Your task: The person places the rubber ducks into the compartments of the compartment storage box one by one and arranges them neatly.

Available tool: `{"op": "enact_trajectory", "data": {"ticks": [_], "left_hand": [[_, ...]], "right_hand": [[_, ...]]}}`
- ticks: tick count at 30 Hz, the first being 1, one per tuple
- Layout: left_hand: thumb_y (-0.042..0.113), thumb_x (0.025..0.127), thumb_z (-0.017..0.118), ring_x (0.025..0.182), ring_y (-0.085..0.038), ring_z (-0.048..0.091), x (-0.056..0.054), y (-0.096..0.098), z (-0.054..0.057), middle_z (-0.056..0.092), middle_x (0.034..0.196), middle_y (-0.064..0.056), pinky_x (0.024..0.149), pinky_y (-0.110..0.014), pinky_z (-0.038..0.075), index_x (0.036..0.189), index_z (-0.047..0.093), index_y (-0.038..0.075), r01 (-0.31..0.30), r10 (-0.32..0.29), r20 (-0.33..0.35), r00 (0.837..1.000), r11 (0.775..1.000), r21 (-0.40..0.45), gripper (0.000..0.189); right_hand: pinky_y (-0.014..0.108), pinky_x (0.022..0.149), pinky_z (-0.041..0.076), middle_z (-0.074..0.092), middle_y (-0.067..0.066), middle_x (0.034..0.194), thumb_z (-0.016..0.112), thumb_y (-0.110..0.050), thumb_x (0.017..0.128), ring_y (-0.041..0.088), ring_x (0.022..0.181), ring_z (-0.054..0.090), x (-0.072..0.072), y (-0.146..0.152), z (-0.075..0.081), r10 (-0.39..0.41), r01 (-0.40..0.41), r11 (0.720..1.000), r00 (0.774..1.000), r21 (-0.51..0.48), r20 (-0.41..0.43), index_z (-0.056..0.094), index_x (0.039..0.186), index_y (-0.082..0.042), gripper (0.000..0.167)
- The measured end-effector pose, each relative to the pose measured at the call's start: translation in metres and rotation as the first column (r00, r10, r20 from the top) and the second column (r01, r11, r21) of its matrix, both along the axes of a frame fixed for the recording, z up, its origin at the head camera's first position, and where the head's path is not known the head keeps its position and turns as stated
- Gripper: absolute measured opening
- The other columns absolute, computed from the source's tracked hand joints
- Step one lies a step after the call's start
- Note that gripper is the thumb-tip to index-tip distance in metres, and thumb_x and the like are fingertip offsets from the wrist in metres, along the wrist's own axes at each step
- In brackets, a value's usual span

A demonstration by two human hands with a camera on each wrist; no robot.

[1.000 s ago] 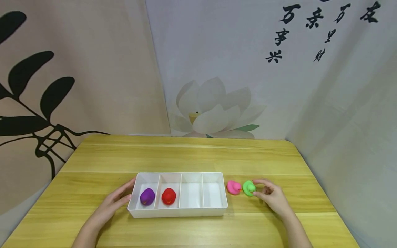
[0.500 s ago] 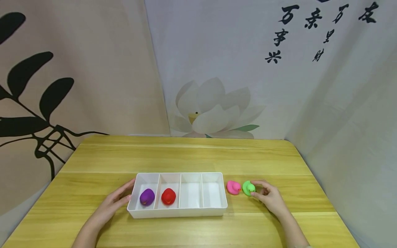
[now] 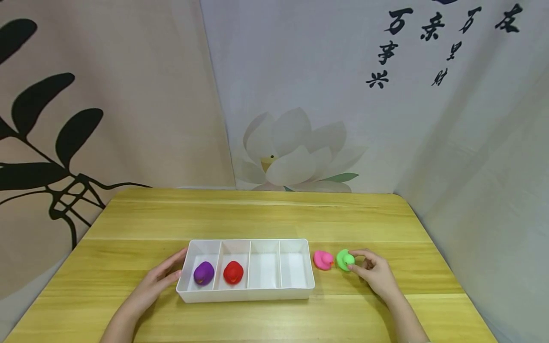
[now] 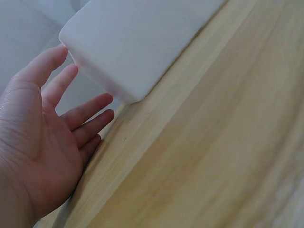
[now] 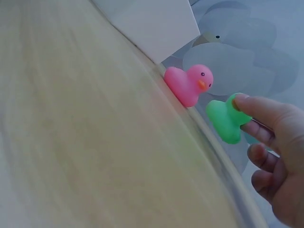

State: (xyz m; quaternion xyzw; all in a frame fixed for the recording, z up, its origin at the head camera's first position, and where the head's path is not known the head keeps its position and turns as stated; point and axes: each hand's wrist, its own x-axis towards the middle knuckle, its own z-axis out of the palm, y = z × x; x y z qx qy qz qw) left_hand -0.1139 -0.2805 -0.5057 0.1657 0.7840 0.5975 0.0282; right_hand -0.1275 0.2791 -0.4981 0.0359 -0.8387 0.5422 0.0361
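Observation:
In the head view a white tray (image 3: 245,295) with four side-by-side compartments stands on the table. My left hand (image 3: 154,280) is at its left end; in the left wrist view the thumb and fingers (image 4: 88,111) are spread, fingertips right at the tray's end wall (image 4: 99,78). A purple rounded toy (image 3: 203,273) lies in the leftmost compartment, a red one (image 3: 233,272) in the compartment beside it. Right of the tray, my right hand (image 3: 377,276) pinches a green rubber duck (image 5: 222,118) between thumb and fingers. A pink rubber duck (image 5: 183,85) sits between it and the tray.
The wooden table (image 3: 257,214) reaches back to a printed cloth backdrop (image 3: 171,95) with a plant, a lotus and dark characters. A pale cloth (image 3: 484,190) hangs along the right side.
The green duck has shifted very slightly to the right and turned a little in my right hand. My left hand, the tray and the other toys stay put.

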Motion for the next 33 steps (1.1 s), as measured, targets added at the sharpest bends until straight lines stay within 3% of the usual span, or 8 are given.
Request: {"op": "enact_trajectory", "data": {"ticks": [6, 13, 21, 33], "left_hand": [[0.004, 0.099, 0.05, 0.125, 0.004, 0.038, 0.0, 0.001, 0.001, 0.037, 0.146, -0.024, 0.096, -0.014, 0.031, 0.147, 0.037, 0.005, -0.004, 0.004, 0.009, 1.0, 1.0, 0.001, 0.05], [0.006, 0.099, 0.05, 0.124, 0.004, 0.039, 0.0, 0.001, 0.003, 0.037, 0.146, -0.024, 0.096, -0.014, 0.031, 0.147, 0.037, 0.006, -0.01, 0.01, 0.012, 1.0, 1.0, -0.021, 0.05], [0.008, 0.099, 0.05, 0.123, 0.004, 0.039, 0.001, 0.001, 0.004, 0.038, 0.145, -0.023, 0.095, -0.015, 0.031, 0.147, 0.037, 0.007, -0.02, 0.02, 0.015, 1.0, 0.999, -0.041, 0.05], [0.008, 0.099, 0.05, 0.123, 0.005, 0.038, 0.001, 0.0, 0.003, 0.038, 0.146, -0.022, 0.095, -0.015, 0.031, 0.148, 0.037, 0.009, -0.025, 0.026, 0.02, 0.999, 0.998, -0.051, 0.05]], "right_hand": [[0.022, 0.044, 0.039, 0.051, 0.006, 0.067, 0.08, -0.015, 0.078, 0.009, 0.054, 0.044, 0.004, -0.003, 0.013, -0.032, 0.032, 0.999, 0.999, 0.004, -0.013, 0.07, 0.11, -0.009, 0.035], [0.023, 0.046, 0.04, 0.051, 0.004, 0.068, 0.08, -0.009, 0.078, 0.01, 0.058, 0.045, 0.009, -0.008, 0.028, -0.014, 0.019, 0.999, 0.991, 0.035, -0.132, 0.07, 0.109, -0.01, 0.032], [0.023, 0.047, 0.04, 0.062, 0.003, 0.092, 0.079, -0.006, 0.078, 0.009, 0.059, 0.044, 0.015, -0.021, 0.048, 0.007, -0.006, 1.0, 0.985, 0.007, -0.175, 0.07, 0.107, -0.007, 0.031], [0.023, 0.046, 0.035, 0.063, 0.003, 0.089, 0.083, -0.002, 0.072, 0.009, 0.057, 0.04, 0.02, -0.054, 0.073, 0.033, -0.041, 0.999, 0.964, -0.024, -0.265, 0.072, 0.1, -0.009, 0.031]]}}
